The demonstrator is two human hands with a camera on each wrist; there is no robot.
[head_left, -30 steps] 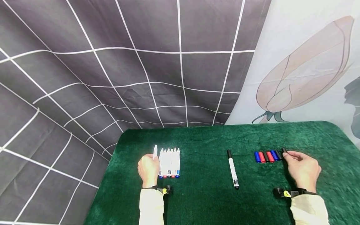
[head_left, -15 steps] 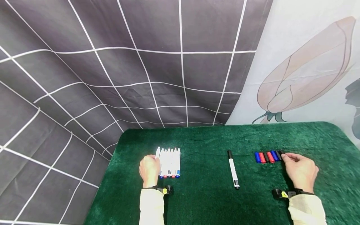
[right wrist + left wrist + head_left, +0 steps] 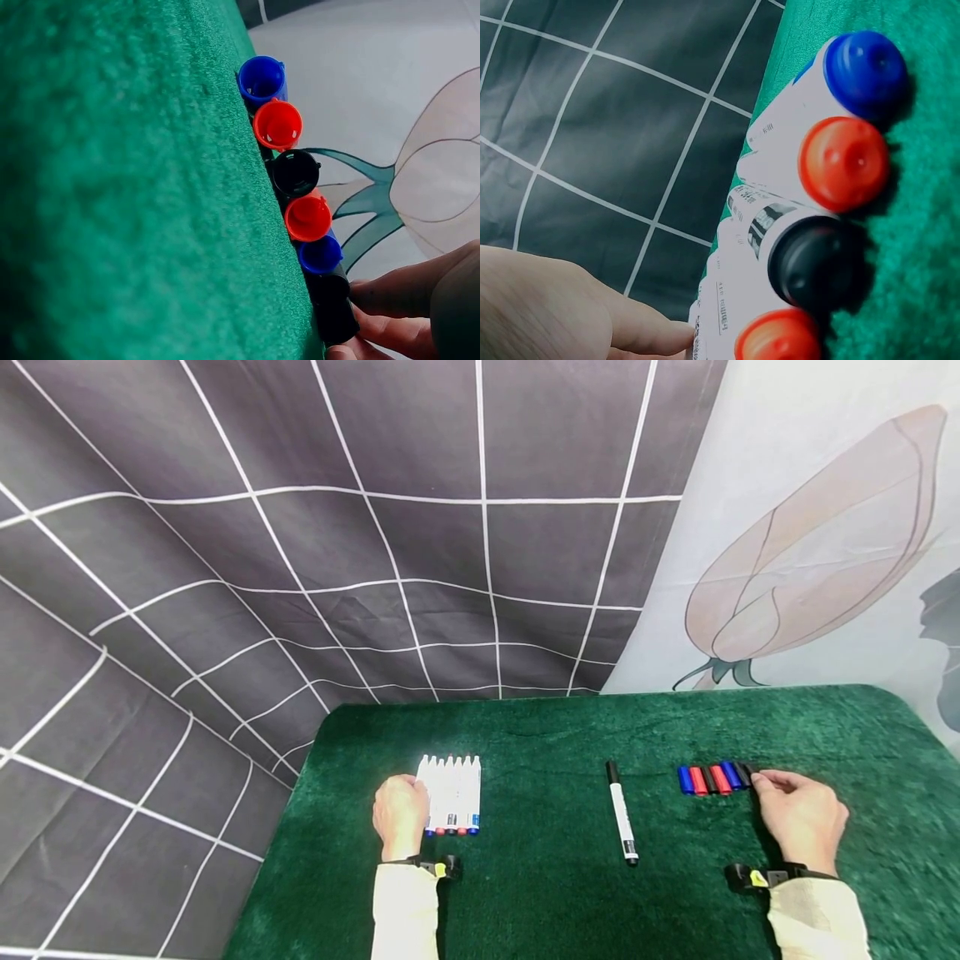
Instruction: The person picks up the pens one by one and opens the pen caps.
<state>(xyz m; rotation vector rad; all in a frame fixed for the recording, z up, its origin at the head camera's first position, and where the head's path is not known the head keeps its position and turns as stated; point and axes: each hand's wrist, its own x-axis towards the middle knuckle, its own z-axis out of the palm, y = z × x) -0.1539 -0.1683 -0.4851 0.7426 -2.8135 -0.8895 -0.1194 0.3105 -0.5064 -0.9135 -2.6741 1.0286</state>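
Observation:
White uncapped whiteboard markers (image 3: 454,793) lie side by side at the left, their coloured ends toward me. My left hand (image 3: 401,810) holds the leftmost marker (image 3: 423,770) against this row, covering most of its lower part. A fingertip (image 3: 676,337) meets the markers' side in the left wrist view. At the right, blue, red and black marker caps (image 3: 716,778) form a row on the cloth. My right hand (image 3: 802,817) pinches a black cap (image 3: 337,321) at that row's right end, the thumb and fingers around it.
A capped black marker (image 3: 621,814) lies alone between the two rows. Green plush cloth (image 3: 547,868) covers the table. Behind its far edge hang a grey checked curtain (image 3: 420,543) and a white curtain with a flower print (image 3: 810,543).
My left hand has lowered its marker and moved it right, into line with the other markers. My right hand has brought the black cap left and down, up against the row of caps.

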